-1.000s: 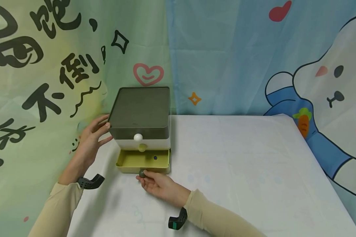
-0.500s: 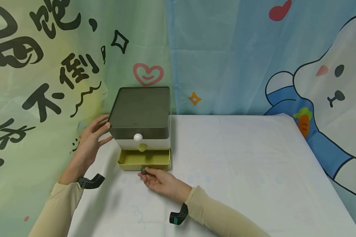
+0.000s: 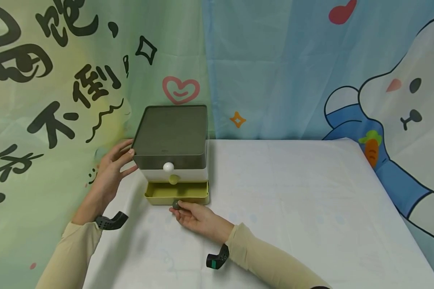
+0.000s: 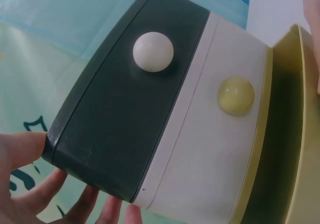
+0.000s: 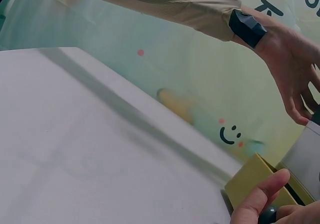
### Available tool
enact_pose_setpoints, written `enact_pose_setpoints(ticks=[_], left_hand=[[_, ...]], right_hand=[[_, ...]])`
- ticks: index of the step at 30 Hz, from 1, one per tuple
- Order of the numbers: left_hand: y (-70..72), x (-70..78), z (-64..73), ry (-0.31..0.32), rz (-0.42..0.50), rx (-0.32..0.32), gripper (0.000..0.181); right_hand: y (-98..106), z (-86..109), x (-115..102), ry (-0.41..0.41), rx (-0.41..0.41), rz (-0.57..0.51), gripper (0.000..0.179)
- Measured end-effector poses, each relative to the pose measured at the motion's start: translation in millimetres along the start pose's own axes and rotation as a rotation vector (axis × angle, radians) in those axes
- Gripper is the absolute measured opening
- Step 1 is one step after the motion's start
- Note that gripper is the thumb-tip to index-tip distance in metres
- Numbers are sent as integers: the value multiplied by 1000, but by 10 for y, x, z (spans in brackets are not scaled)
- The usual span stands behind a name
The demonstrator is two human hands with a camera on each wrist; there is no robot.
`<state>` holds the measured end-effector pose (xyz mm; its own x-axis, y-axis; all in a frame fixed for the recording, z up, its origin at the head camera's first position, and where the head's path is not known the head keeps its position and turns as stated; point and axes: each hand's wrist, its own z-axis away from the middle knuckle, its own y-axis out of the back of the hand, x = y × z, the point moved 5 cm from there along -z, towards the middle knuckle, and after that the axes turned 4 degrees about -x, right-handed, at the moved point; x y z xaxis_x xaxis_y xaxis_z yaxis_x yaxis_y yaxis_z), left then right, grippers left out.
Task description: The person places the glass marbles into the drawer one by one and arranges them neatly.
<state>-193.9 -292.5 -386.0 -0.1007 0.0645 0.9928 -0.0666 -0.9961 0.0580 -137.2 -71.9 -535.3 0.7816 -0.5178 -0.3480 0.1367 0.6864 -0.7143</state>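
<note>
A small desktop drawer box (image 3: 171,130) stands on the table, with a dark grey-green top tier, a white middle tier and a yellow-green bottom drawer (image 3: 155,200) pulled partly out. White (image 4: 153,51) and yellow-green knobs (image 4: 236,96) mark the two upper fronts. My right hand (image 3: 200,220) pinches the bottom drawer's dark round knob (image 3: 176,205) between thumb and finger. At the box's left side, my left hand (image 3: 110,170) rests with extended fingers and thumb against the dark tier's edge. The floor of the drawer is mostly hidden behind its front wall.
A white cloth covers the table (image 3: 293,208), stretching right of the box. Behind hangs a printed curtain (image 3: 260,72) with a cartoon rabbit (image 3: 401,100). Black wrist devices sit on the left wrist (image 3: 112,220) and right wrist (image 3: 218,257).
The bottom drawer has slid somewhat inward, with the right hand on its knob moving along. A small dark blue thing seen in the drawer earlier is out of sight. The left hand stays put.
</note>
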Motion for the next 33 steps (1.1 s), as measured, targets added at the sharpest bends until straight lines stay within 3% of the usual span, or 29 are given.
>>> enact_pose_setpoints(ticks=[33], left_hand=[[-14,8,-15,0,11,24,57]], right_hand=[[-41,-197,-186,21,20,16,34]])
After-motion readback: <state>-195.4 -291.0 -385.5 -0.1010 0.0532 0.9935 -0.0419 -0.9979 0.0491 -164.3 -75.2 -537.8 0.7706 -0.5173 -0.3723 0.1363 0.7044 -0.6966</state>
